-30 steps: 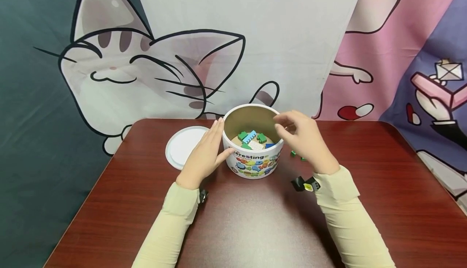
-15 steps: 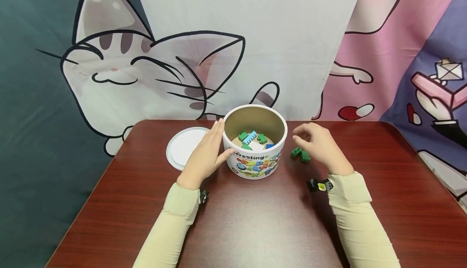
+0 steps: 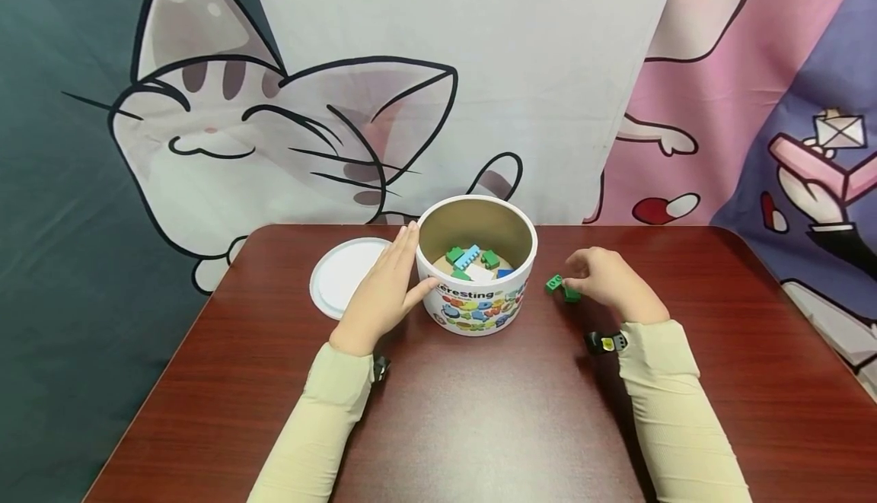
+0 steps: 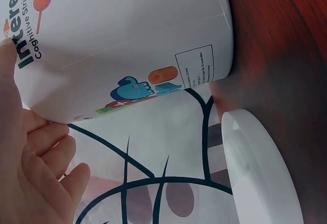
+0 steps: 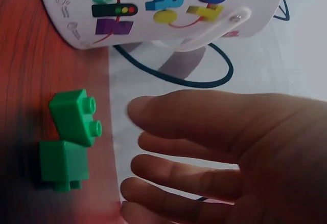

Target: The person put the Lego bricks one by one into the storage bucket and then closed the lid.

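Note:
A white printed bucket (image 3: 476, 307) stands uncovered on the table, with several green, blue and white building blocks (image 3: 468, 257) on its floor. Against its left side rests my left hand (image 3: 380, 297), fingers straight and thumb across the front; the left wrist view shows this hand (image 4: 46, 157) at the bucket's wall. To the bucket's right lie two green building blocks (image 3: 553, 283), close together. My right hand (image 3: 610, 286) is lowered just beside them. In the right wrist view its fingers are spread, with a gap between them and the sloped green block (image 5: 71, 115) and the other green block (image 5: 62, 165).
A round white lid (image 3: 336, 278) lies left of the bucket, partly behind my left hand. Behind the table's far edge hangs a cloth (image 3: 534, 69) with cartoon animals. A handle (image 5: 214, 35) hangs on the bucket's side.
My right hand has moved from the bucket's right rim out to the right, then down to the two green blocks. My left hand has stayed against the bucket.

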Motion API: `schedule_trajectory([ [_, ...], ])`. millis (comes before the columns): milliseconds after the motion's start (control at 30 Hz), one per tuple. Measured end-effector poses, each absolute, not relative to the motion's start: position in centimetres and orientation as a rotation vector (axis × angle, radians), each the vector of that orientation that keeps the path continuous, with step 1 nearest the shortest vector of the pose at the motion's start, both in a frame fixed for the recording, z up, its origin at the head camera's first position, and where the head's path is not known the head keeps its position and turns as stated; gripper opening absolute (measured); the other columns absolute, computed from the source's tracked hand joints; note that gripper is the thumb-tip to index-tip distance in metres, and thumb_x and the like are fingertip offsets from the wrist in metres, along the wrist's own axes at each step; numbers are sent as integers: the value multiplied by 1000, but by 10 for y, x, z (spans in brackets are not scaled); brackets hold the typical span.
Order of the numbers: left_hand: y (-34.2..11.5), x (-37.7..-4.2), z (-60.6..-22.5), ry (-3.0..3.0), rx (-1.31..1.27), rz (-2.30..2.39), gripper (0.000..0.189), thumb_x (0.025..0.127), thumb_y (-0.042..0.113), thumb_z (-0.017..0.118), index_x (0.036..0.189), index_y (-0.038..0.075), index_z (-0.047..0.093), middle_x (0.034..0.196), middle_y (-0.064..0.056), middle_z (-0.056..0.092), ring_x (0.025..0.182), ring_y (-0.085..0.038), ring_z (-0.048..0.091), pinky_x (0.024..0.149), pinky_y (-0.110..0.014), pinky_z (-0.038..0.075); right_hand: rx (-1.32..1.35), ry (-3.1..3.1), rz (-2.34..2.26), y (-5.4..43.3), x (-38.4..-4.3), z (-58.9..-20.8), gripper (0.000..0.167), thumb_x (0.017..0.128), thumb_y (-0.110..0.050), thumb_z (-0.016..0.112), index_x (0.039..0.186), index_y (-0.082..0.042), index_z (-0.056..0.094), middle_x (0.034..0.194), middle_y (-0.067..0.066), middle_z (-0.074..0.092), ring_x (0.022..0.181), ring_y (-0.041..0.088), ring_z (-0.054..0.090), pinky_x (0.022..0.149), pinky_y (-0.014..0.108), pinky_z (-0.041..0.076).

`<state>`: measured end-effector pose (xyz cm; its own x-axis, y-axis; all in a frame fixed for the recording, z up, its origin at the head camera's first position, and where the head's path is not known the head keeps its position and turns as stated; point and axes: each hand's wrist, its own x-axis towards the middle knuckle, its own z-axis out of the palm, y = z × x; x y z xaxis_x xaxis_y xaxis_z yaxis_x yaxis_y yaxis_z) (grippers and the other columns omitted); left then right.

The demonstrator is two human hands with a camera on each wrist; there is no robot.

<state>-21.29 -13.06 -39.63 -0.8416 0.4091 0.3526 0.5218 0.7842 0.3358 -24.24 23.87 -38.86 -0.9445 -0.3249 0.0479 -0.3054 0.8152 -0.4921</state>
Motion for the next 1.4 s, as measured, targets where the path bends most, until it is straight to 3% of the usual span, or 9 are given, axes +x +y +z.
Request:
schedule_trajectory([
  [400, -130, -212, -395, -2727, -716, -628, 88, 101, 48, 58, 161, 0, 15, 167, -15, 20, 155, -26, 15, 125, -41, 17, -456, 2861, -739, 246, -248, -400, 29, 78, 1, 78, 104, 9, 70, 94, 23, 70, 87, 34, 66, 83, 54, 55],
  [600, -130, -213, -395, -2737, -715, -635, 87, 102, 48, 58, 161, 1, 15, 167, -14, 19, 156, -23, 12, 126, -41, 16, -454, 2865, -727, 248, -249, -405, 24, 76, 2, 79, 98, 7, 71, 86, 16, 71, 82, 30, 66, 80, 51, 55],
  [1400, -131, -214, -397, -2726, -722, -630, 87, 102, 47, 58, 161, 0, 15, 167, -14, 18, 156, -23, 12, 125, -41, 17, -511, 2904, -702, 254, -251, -405, 17, 78, -4, 80, 90, 4, 72, 82, 10, 71, 78, 25, 65, 77, 48, 56],
])
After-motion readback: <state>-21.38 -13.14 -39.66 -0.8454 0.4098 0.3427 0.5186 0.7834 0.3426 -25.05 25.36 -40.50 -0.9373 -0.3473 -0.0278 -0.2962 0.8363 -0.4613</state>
